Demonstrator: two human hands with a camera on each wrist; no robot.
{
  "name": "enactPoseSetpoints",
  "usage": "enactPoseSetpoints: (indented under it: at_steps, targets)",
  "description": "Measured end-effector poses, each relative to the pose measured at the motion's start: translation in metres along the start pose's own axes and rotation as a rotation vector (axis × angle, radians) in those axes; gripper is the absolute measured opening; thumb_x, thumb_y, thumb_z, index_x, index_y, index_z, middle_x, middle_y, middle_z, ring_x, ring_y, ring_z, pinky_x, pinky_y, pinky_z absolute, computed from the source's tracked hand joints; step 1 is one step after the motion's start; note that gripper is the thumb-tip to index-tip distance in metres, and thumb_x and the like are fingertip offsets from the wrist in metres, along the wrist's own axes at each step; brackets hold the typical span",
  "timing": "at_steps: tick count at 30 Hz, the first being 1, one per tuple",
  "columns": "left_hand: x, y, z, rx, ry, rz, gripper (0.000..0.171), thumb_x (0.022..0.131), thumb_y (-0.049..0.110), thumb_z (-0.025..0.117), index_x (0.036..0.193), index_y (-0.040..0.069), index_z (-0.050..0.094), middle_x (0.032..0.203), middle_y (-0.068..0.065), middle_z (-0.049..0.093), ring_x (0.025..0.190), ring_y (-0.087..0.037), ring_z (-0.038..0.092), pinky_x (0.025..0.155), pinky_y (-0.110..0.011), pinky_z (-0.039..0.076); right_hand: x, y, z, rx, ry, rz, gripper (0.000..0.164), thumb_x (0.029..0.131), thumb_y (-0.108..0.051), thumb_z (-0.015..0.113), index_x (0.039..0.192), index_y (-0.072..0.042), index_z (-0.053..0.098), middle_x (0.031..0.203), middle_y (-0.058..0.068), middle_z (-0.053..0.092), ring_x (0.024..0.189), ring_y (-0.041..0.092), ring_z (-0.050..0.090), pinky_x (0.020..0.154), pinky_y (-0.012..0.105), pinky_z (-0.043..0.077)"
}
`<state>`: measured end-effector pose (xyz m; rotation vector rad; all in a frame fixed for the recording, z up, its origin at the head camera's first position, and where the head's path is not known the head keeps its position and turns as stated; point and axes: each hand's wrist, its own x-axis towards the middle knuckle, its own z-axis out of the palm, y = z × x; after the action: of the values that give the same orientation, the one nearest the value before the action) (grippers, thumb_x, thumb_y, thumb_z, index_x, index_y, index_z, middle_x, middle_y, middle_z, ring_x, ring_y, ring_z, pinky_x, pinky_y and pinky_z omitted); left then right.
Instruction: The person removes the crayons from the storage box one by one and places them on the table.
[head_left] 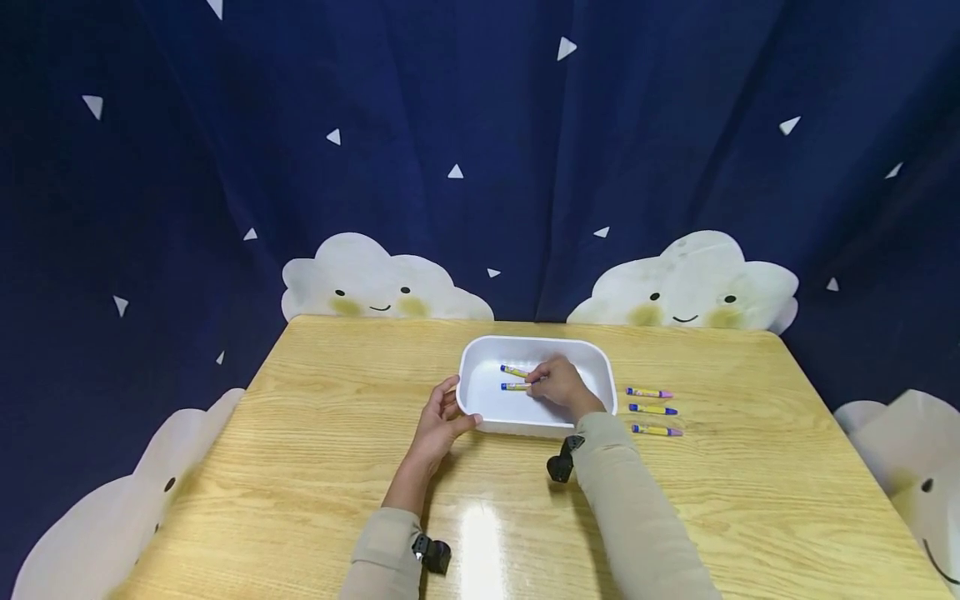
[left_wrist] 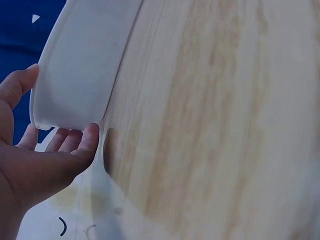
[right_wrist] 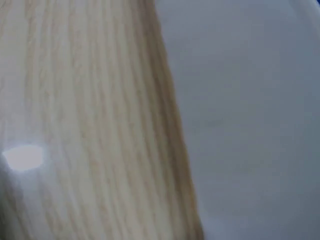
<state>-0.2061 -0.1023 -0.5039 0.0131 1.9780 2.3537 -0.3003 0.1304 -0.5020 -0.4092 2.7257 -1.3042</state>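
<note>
A white plastic tray (head_left: 517, 427) stands on the table, with two yellow-wrapped crayons inside: an upper crayon (head_left: 513, 371) and a lower crayon (head_left: 514, 387). My left hand (head_left: 437, 427) holds the tray's near left corner, the thumb at the front wall and the other fingers along the left end. The left wrist view shows these fingers against the tray's outer wall (left_wrist: 75, 70). Reaching over the near rim, my right hand (head_left: 558, 386) pinches the right end of the lower crayon. Its fingertips partly cover both crayons' right ends. The right wrist view shows no hand.
Right of the tray, three crayons lie in a column on the wooden table (head_left: 322, 450): a pink-tipped crayon (head_left: 648, 392), a blue-tipped crayon (head_left: 652, 409) and a purple-tipped crayon (head_left: 657, 430). Behind the table hangs a dark blue curtain (head_left: 510, 217) with white clouds.
</note>
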Motion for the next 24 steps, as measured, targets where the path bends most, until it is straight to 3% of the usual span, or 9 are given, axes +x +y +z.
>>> enactPoseSetpoints:
  at_steps: [5,10,20,24]
  targets:
    - [0.000,0.000,0.000,0.000,0.009,0.009,0.078,0.073,-0.009,0.070,0.141,0.005,0.034,0.129,-0.026,0.042,0.118,-0.036,0.046,0.084,-0.029,0.050,0.001,0.004,-0.005,0.053,-0.024,-0.038,0.011,0.070,-0.009,0.075,0.080,-0.004,0.072,0.073,0.004,0.066,0.067,0.018,0.053,0.062,0.029,0.045]
    - [0.001,0.000,-0.001,0.003,0.005,0.010,0.077,0.074,-0.008,0.070,0.141,0.005,0.033,0.129,-0.026,0.041,0.119,-0.037,0.045,0.085,-0.029,0.049,-0.004,-0.009,-0.011,0.032,0.004,-0.080,0.012,0.073,-0.002,0.069,0.084,0.003,0.071,0.078,0.007,0.065,0.068,0.015,0.050,0.060,0.027,0.042]
    - [0.001,-0.001,-0.001,0.013,0.019,-0.005,0.078,0.072,-0.008,0.072,0.139,0.007,0.036,0.125,-0.020,0.045,0.116,-0.031,0.049,0.084,-0.030,0.050,-0.016,-0.021,-0.021,0.002,0.019,-0.098,0.011,0.074,-0.005,0.071,0.084,0.000,0.072,0.082,0.005,0.063,0.074,0.015,0.049,0.066,0.028,0.040]
    - [0.001,0.001,-0.001,0.010,0.013,-0.006,0.078,0.072,-0.008,0.071,0.140,0.007,0.035,0.128,-0.023,0.044,0.118,-0.034,0.047,0.085,-0.030,0.050,-0.028,-0.026,-0.027,-0.057,0.046,-0.169,0.010,0.073,-0.005,0.072,0.082,-0.003,0.073,0.084,0.005,0.062,0.083,0.022,0.053,0.074,0.035,0.043]
